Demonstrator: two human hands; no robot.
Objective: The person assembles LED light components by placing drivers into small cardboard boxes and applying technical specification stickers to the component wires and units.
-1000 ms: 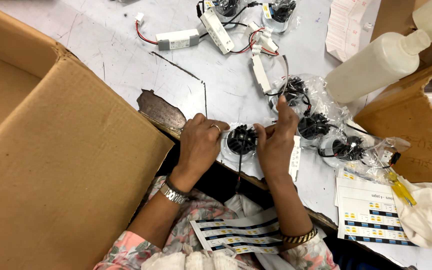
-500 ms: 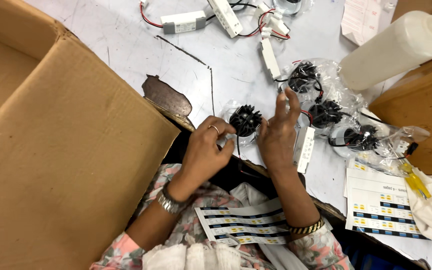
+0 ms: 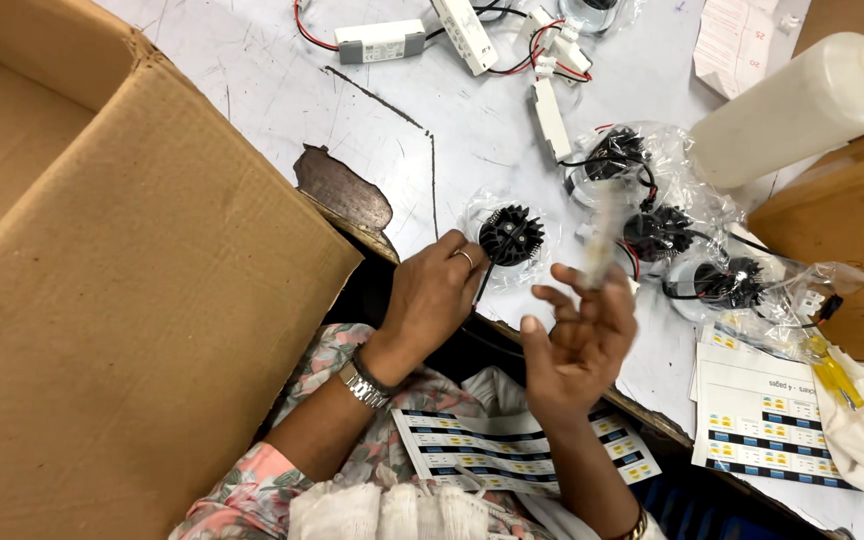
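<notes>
Here I see the round black finned metal part in its clear plastic bag (image 3: 511, 236) lying on the scratched white tabletop (image 3: 252, 70) near the edge, with my left hand (image 3: 435, 296) at its seven o'clock, fingers curled and touching the bag, seemingly to steady it. My right hand (image 3: 580, 335), at the part's five o'clock, is raised with fingers spread, apparently pinching a blurred pale strip (image 3: 600, 240). Three similar bagged parts (image 3: 658, 232) sit at three o'clock, a big brown cardboard box (image 3: 122, 300) at nine.

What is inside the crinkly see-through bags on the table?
Each clear bag holds a round black finned part with thin wires. The left hand steadies another bagged one. What lies beneath the parts is hidden.
</notes>
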